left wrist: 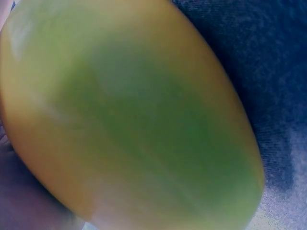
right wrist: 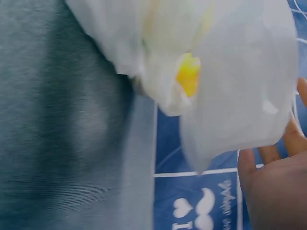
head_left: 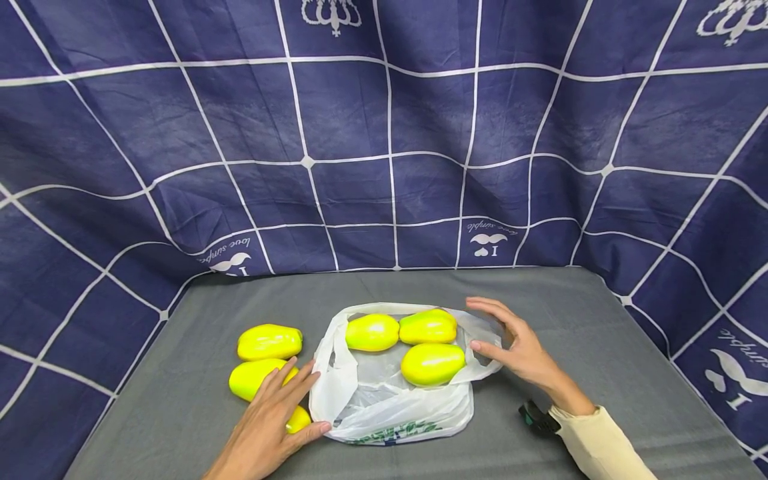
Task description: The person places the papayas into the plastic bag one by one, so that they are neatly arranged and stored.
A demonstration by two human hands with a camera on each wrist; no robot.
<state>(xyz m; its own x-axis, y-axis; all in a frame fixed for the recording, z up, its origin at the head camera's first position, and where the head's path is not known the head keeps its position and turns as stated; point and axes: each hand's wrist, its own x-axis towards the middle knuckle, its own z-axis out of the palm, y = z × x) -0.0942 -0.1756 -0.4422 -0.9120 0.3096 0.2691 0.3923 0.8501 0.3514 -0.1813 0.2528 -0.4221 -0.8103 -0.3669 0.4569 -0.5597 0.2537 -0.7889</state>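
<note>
A white plastic bag (head_left: 414,413) lies with its mouth spread wide, holding three yellow-green papayas; one papaya (head_left: 372,333) sits at its left. Outside the bag, my left hand (head_left: 270,413) reaches over a papaya (head_left: 246,380), its fingers extended and its fingertips right at the bag's left edge. Another papaya (head_left: 298,420) shows partly beneath that hand. The left wrist view is filled by a green-and-yellow papaya (left wrist: 144,115). On the other side, my right hand (head_left: 522,350) is beside the bag's right handle (right wrist: 244,96), thumb and fingers spread apart.
One more papaya (head_left: 270,342) lies behind the one by my left hand. A grey cloth (head_left: 570,307) covers the table. Dark blue curtain (head_left: 384,133) with white lines hangs behind and at both sides. A black strapped device (head_left: 539,419) is on my right wrist.
</note>
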